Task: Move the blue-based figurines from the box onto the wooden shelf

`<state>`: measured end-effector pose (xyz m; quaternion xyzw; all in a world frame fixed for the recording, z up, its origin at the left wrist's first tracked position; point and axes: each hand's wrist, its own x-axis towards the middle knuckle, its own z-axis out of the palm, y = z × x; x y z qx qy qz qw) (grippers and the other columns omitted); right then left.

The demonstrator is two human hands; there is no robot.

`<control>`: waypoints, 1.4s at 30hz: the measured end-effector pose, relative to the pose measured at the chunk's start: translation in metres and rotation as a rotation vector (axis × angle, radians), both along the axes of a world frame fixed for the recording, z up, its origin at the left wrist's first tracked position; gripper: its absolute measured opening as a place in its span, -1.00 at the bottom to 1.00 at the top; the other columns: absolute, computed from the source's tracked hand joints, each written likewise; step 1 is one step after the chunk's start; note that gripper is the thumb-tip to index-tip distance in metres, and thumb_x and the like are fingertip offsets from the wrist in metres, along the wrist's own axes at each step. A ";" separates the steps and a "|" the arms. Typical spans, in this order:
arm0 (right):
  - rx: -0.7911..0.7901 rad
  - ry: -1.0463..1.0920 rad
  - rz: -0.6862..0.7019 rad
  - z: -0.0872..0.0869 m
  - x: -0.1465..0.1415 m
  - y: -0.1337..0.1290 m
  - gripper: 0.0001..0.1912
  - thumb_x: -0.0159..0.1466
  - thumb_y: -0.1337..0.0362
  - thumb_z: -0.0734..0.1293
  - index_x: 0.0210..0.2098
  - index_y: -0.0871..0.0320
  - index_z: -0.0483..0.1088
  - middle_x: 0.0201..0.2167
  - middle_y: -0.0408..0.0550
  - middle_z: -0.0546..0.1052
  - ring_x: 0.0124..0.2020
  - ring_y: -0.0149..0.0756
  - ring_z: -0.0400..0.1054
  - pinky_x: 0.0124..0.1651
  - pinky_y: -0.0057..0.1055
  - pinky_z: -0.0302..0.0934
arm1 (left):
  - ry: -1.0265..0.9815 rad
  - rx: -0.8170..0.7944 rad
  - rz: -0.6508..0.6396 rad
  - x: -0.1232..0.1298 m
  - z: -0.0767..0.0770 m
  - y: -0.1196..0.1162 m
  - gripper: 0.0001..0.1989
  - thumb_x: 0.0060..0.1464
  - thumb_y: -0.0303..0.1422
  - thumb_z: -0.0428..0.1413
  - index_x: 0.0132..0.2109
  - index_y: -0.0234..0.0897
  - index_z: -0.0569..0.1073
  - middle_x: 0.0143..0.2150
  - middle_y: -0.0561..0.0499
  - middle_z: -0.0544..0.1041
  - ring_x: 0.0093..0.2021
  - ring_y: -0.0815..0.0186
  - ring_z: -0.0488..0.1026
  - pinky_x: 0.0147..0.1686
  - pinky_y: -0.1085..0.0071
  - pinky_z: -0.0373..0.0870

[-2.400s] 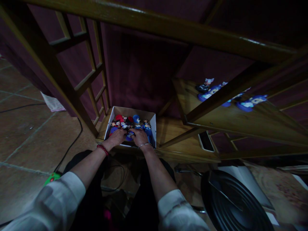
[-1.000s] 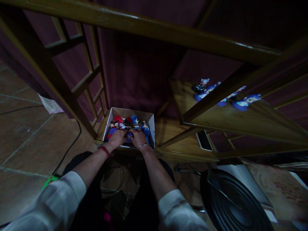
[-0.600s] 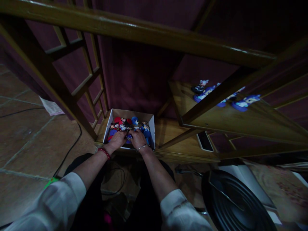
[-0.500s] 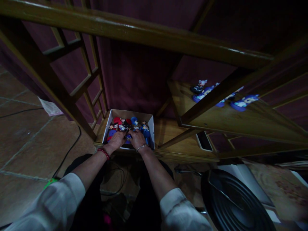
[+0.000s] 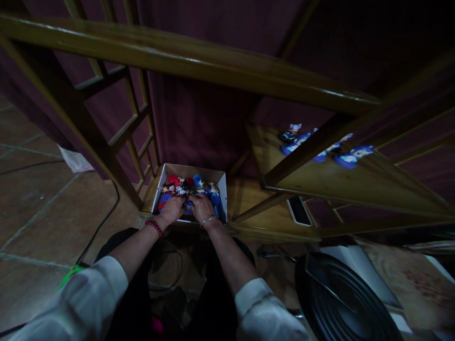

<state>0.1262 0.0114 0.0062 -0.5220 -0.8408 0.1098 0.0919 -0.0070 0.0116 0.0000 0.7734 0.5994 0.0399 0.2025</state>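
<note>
A shallow white cardboard box [image 5: 222, 184] sits on the low wooden shelf, filled with small figurines on red, blue and purple bases. Both my hands reach in over its near side. My left hand [image 5: 173, 209] has its fingers bent inward, and my right hand [image 5: 202, 207] faces it closely. Their fingertips meet around a small figurine with a blue-purple base [image 5: 188, 205], mostly covered by the fingers. Red figurines [image 5: 180, 181] lie beyond the left hand. Blue figurines [image 5: 214, 193] are just right of the right hand.
Several figurines [image 5: 300, 141] stand on the raised wooden shelf [image 5: 320, 177] at right. A phone [image 5: 299, 210] lies on the lower shelf [image 5: 256, 203]. Wooden rails [image 5: 199, 61] cross above my hands. A black ridged seat [image 5: 350, 303] is at lower right; a cable [image 5: 106, 215] runs along the floor.
The view has shifted slightly, so the rails sit a little lower and the right-hand shelf a little further left. My hands stay together in the box, with barely any movement.
</note>
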 end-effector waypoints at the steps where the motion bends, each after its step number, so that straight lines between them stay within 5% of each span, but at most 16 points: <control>1: -0.002 0.003 -0.003 0.000 0.000 0.000 -0.78 0.06 0.45 0.23 -0.30 0.12 0.35 -0.39 -0.08 0.46 -0.22 -0.32 0.21 -0.15 -0.51 0.09 | 0.003 0.007 -0.005 0.000 -0.001 0.000 -0.78 -0.09 -0.44 0.00 -0.22 -0.33 0.39 -0.31 -0.09 0.49 -0.27 0.28 0.42 -0.30 0.47 0.28; 14: -0.035 -0.022 -0.054 0.014 -0.002 -0.004 -0.73 0.05 0.45 0.24 -0.25 0.09 0.34 -0.34 -0.09 0.46 -0.19 -0.33 0.24 -0.09 -0.48 0.06 | -0.015 0.018 0.005 -0.001 -0.002 -0.007 -0.74 -0.06 -0.45 -0.02 -0.16 -0.32 0.35 -0.28 -0.16 0.48 -0.25 0.22 0.43 -0.32 0.42 0.28; 21: 0.012 0.037 -0.063 0.018 -0.002 -0.010 -0.71 0.04 0.46 0.23 -0.24 0.08 0.34 -0.35 -0.11 0.47 -0.20 -0.34 0.24 -0.08 -0.48 0.05 | -0.098 0.060 0.004 -0.004 0.011 -0.008 -0.76 -0.07 -0.48 -0.06 -0.20 -0.31 0.38 -0.27 -0.10 0.47 -0.25 0.28 0.41 -0.30 0.46 0.28; 30: 0.025 0.160 -0.188 0.017 0.000 -0.014 -0.75 0.11 0.35 0.22 -0.20 0.10 0.33 -0.30 -0.09 0.47 -0.17 -0.33 0.24 -0.05 -0.45 0.05 | -0.279 0.129 0.132 -0.004 0.014 -0.012 -0.74 -0.02 -0.41 -0.07 -0.16 -0.28 0.39 -0.22 -0.07 0.46 -0.23 0.32 0.40 -0.22 0.45 0.29; 36: 0.011 0.177 -0.273 0.032 0.005 -0.020 -0.75 0.11 0.28 0.23 -0.19 0.08 0.34 -0.28 -0.08 0.46 -0.17 -0.31 0.26 -0.08 -0.43 0.08 | -0.558 0.013 0.329 0.004 0.018 -0.025 -0.68 -0.02 -0.38 -0.04 -0.08 -0.36 0.33 -0.19 -0.10 0.48 -0.14 0.29 0.40 -0.13 0.39 0.29; 42: 0.001 0.202 -0.336 0.051 0.014 -0.030 -0.71 0.09 0.22 0.26 -0.16 0.05 0.33 -0.28 -0.09 0.46 -0.21 -0.33 0.29 -0.15 -0.46 0.13 | -1.058 -0.230 0.549 0.022 0.028 -0.041 -0.75 -0.03 -0.46 -0.02 -0.14 -0.39 0.35 -0.18 -0.09 0.47 -0.18 0.32 0.41 -0.17 0.40 0.35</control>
